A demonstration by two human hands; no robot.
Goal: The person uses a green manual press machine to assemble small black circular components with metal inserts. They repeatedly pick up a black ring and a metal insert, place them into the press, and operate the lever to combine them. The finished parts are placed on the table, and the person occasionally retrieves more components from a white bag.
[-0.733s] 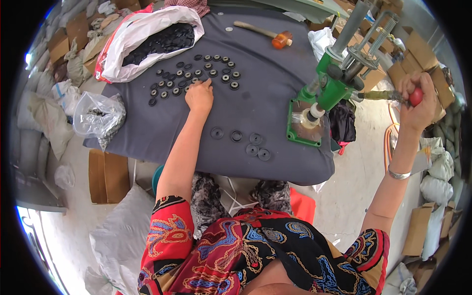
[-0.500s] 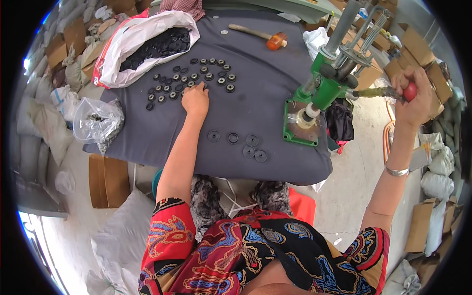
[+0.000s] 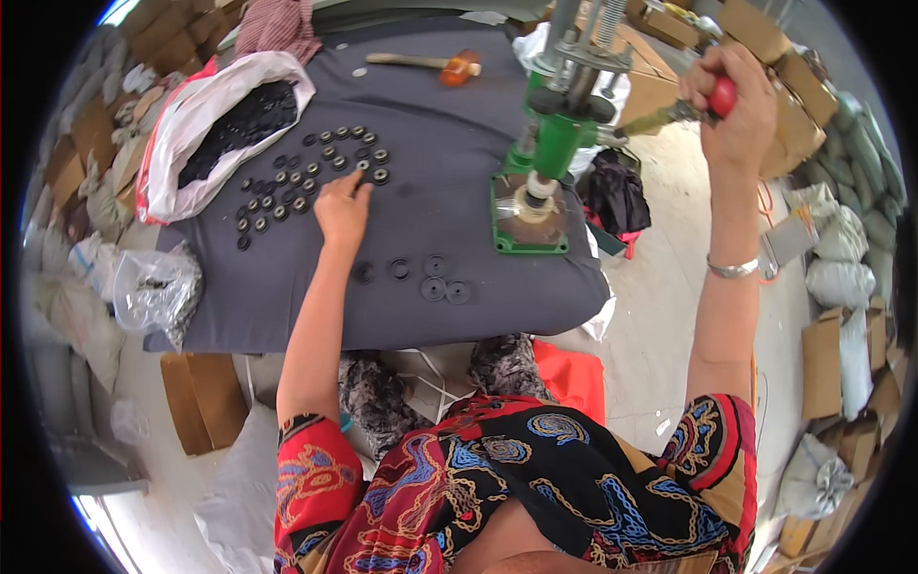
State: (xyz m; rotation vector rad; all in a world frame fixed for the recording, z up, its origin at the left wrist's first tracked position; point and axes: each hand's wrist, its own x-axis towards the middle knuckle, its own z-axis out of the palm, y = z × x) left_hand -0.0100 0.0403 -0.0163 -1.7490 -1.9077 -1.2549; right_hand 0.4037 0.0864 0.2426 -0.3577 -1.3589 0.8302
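My left hand (image 3: pixel 342 209) is over the dark cloth at the right side of a cluster of small black round parts with metal centres (image 3: pixel 310 186). Its fingers are curled together, their tips at one of these parts; whatever is between them is hidden. My right hand (image 3: pixel 734 103), raised at the right, is closed round the red ball knob (image 3: pixel 722 97) on the lever of a green hand press (image 3: pixel 557 145). A pale round fixture (image 3: pixel 533 203) sits under the ram on the press base. Several larger black rings (image 3: pixel 399 269) lie nearer me.
The cloth-covered table (image 3: pixel 449 225) also carries a mallet with an orange head (image 3: pixel 459 68), a white and red sack of black parts (image 3: pixel 170 182) and a clear plastic bag of small pieces (image 3: pixel 158 292). Cardboard boxes (image 3: pixel 204 402) and sacks stand around on the floor.
My left hand has shifted right along the cluster of small parts. The right hand still grips the lever knob. The whole view has swung, so the table appears further left.
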